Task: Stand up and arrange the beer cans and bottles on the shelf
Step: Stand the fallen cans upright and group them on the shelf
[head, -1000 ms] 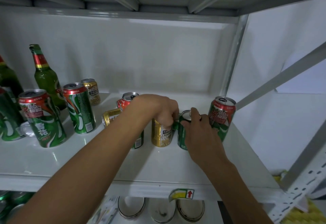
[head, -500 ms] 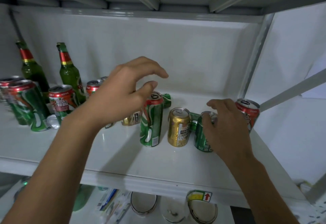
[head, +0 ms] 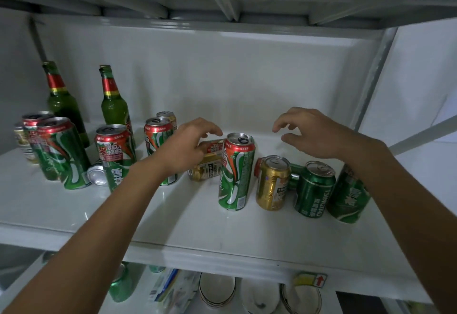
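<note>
On the white shelf [head: 188, 224] a tall green and red can [head: 236, 172], a gold can [head: 272, 182] and a green Tsingtao can [head: 314, 189] stand in a row. A further green can [head: 348, 195] stands partly behind my right forearm. Lying down behind them are a gold can [head: 206, 169], a red-topped can [head: 214, 146] and a green can [head: 294, 175]. My left hand [head: 188, 145] hangs over the lying cans, fingers spread, thumb against the red-topped one. My right hand [head: 319, 135] hovers open above the row, holding nothing.
At the left stand two green bottles [head: 61, 101] [head: 113, 103] and several upright green and red cans [head: 115, 155], with a can lying on its side [head: 97, 175] among them. The shelf above is close overhead. Bowls [head: 217, 289] sit on the shelf below.
My left hand has dropped from above the tall can down to the lying cans behind it. My right hand has let go of the green Tsingtao can and risen.
</note>
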Available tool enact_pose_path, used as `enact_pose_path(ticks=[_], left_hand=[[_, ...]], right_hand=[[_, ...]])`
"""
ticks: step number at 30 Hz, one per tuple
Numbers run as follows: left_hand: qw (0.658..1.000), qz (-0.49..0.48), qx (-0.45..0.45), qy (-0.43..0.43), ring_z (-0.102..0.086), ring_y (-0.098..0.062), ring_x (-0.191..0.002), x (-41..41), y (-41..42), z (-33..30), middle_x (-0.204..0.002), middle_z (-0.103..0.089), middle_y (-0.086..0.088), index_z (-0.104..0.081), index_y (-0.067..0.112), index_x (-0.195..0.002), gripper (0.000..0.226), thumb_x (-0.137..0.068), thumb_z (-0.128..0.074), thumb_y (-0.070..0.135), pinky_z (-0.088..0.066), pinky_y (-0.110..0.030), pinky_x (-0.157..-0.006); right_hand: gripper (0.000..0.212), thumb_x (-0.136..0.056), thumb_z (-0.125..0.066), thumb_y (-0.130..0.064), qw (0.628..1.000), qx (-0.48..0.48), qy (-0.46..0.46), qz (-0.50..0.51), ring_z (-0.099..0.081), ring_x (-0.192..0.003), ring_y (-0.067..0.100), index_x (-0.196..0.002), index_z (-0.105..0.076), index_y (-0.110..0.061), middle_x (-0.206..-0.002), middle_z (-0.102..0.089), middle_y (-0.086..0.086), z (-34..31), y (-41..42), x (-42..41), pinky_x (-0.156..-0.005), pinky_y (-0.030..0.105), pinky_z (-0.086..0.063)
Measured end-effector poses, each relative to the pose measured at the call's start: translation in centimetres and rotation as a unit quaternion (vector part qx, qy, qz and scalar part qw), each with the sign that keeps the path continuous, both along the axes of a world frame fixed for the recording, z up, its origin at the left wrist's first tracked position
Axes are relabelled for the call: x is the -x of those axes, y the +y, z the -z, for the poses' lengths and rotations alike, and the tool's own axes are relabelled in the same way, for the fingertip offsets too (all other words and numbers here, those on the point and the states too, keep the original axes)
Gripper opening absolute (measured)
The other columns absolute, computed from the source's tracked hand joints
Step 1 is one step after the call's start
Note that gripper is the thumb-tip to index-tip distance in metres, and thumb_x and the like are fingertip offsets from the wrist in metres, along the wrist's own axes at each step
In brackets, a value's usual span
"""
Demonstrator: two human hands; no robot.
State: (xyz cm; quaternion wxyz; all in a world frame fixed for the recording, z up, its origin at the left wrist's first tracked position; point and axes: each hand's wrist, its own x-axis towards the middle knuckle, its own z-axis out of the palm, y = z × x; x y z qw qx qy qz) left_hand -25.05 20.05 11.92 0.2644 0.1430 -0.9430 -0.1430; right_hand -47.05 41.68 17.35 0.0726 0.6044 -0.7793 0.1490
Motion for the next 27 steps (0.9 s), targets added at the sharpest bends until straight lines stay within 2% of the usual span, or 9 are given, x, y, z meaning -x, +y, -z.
enact_pose_path(ticks=[3,6,9,12,14,16,20,22,27], left_hand=[[0.999,0.0,-0.004,-0.041,-0.058,-0.018,-0.118,0.8,-1.1,0.7,-0.133,-0.06,-0.003,-0.065,0.019,-0.133,0.042,-0.096,-0.065,-0.001,-0.043,-0.027,-0.092],[0.996,-0.008,-0.034,-0.076,-0.054,-0.019,-0.124,1.4,-1.9,1.3,-0.136,-0.056,-0.002,-0.062,0.021,-0.136,0.046,-0.095,-0.068,-0.001,-0.041,-0.025,-0.093],[0.994,-0.011,-0.053,-0.095,-0.053,-0.019,-0.125,1.9,-2.1,2.1,-0.135,-0.055,-0.003,-0.062,0.022,-0.136,0.043,-0.096,-0.072,0.007,-0.041,-0.026,-0.095],[0.991,-0.021,-0.048,-0.124,-0.055,-0.024,-0.125,2.1,-2.3,2.9,-0.135,-0.056,-0.007,-0.063,0.018,-0.137,0.047,-0.093,-0.075,0.01,-0.046,-0.035,-0.105],[0.986,-0.03,-0.054,-0.155,-0.056,-0.028,-0.126,2.2,-2.4,3.5,-0.137,-0.056,-0.008,-0.06,0.018,-0.139,0.053,-0.089,-0.079,0.011,-0.048,-0.038,-0.107],[0.984,-0.053,-0.057,-0.162,-0.057,-0.03,-0.126,2.2,-2.5,4.1,-0.141,-0.055,-0.01,-0.055,0.017,-0.143,0.064,-0.086,-0.083,0.018,-0.049,-0.036,-0.105],[0.986,-0.068,-0.027,-0.152,-0.058,-0.028,-0.122,2.4,-2.3,5.0,-0.137,-0.055,-0.011,-0.047,0.02,-0.148,0.074,-0.085,-0.084,0.026,-0.047,-0.035,-0.105],[0.985,-0.063,-0.014,-0.157,-0.058,-0.027,-0.121,2.6,-2.4,5.1,-0.133,-0.054,-0.009,-0.041,0.025,-0.153,0.08,-0.085,-0.083,0.025,-0.047,-0.033,-0.106],[0.982,-0.074,-0.016,-0.173,-0.057,-0.028,-0.124,2.8,-2.4,5.2,-0.134,-0.05,-0.009,-0.03,0.026,-0.16,0.089,-0.087,-0.081,0.025,-0.048,-0.033,-0.107]], right_hand=[[0.027,-0.1,-0.065,-0.021,0.996,-0.089,0.004,0.016,-0.057,-0.112,0.023,-0.127,-0.066,-0.022,-0.126,-0.059,0.005,-0.4,-2.2,0.4,-0.097,0.037,-0.049],[0.031,-0.099,-0.067,-0.031,0.988,-0.149,-0.042,0.021,-0.06,-0.108,0.02,-0.129,-0.065,-0.023,-0.128,-0.06,0.003,-0.1,-4.2,0.8,-0.094,0.034,-0.048],[0.04,-0.098,-0.067,-0.039,0.976,-0.202,-0.074,0.035,-0.059,-0.117,0.022,-0.136,-0.063,-0.026,-0.131,-0.06,0.003,0.9,-6.0,1.7,-0.101,0.037,-0.049],[0.05,-0.098,-0.067,-0.04,0.965,-0.246,-0.079,0.047,-0.057,-0.126,0.026,-0.146,-0.057,-0.028,-0.141,-0.058,0.006,2.3,-7.8,2.7,-0.107,0.043,-0.049],[0.054,-0.098,-0.066,-0.042,0.954,-0.279,-0.089,0.058,-0.055,-0.13,0.028,-0.15,-0.053,-0.032,-0.15,-0.053,0.006,3.2,-8.7,3.5,-0.106,0.047,-0.052],[0.057,-0.097,-0.066,-0.047,0.942,-0.311,-0.105,0.075,-0.054,-0.132,0.028,-0.151,-0.049,-0.037,-0.154,-0.05,0.002,3.8,-9.2,4.3,-0.101,0.046,-0.054],[0.042,-0.101,-0.063,-0.029,0.927,-0.35,-0.116,0.07,-0.063,-0.118,0.029,-0.141,-0.059,-0.04,-0.138,-0.06,0.003,4.8,-9.5,5.6,-0.087,0.044,-0.061],[0.042,-0.102,-0.06,-0.019,0.927,-0.356,-0.105,0.059,-0.066,-0.114,0.032,-0.14,-0.06,-0.037,-0.132,-0.061,0.004,5.1,-9.6,5.9,-0.084,0.044,-0.063],[0.04,-0.102,-0.061,-0.016,0.925,-0.363,-0.099,0.048,-0.066,-0.116,0.036,-0.139,-0.062,-0.029,-0.136,-0.063,0.01,5.9,-10.1,5.9,-0.095,0.053,-0.059]])
